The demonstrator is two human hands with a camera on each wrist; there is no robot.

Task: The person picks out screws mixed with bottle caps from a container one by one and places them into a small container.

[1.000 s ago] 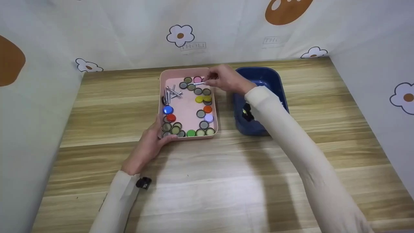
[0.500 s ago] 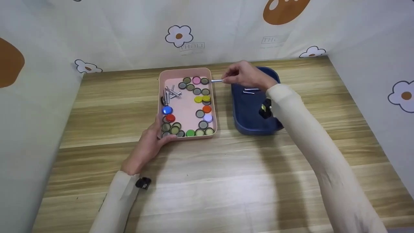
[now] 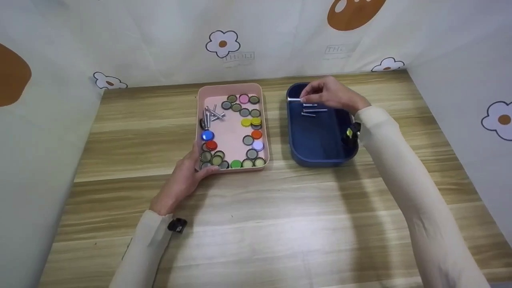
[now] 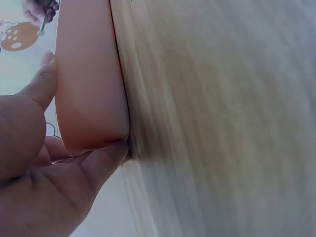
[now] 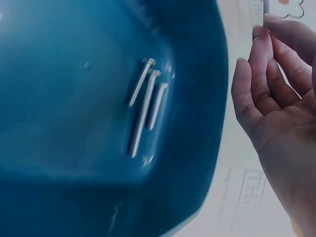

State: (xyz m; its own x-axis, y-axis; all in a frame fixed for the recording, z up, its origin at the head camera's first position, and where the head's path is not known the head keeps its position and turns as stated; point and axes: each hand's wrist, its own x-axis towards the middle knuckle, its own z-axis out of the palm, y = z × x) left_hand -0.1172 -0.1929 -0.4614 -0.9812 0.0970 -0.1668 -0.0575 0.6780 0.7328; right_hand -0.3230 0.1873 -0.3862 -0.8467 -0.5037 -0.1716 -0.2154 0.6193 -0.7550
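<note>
My right hand (image 3: 334,94) pinches a silver bolt (image 3: 294,99) between thumb and fingertips, over the far left part of the dark blue tray (image 3: 318,140). Below it, on that tray's floor, lie 3 silver bolts (image 5: 144,113) of differing lengths. My left hand (image 3: 180,182) holds the near left corner of the pink tray (image 3: 232,136), thumb at the near rim and fingers along the left wall. More bolts (image 3: 215,115) are heaped in the pink tray's left part. Around its edges lie bottle caps in several colours, among them a blue cap (image 3: 207,135) and a green cap (image 3: 236,164).
Both trays stand on a wood-grain table (image 3: 248,224), the blue one to the right with a gap between them. A flower-patterned cloth (image 3: 172,44) rises behind the table and along both sides.
My right hand has carried the bolt rightward, from above the pink tray's far right corner to over the blue tray. The left hand stays at its corner.
</note>
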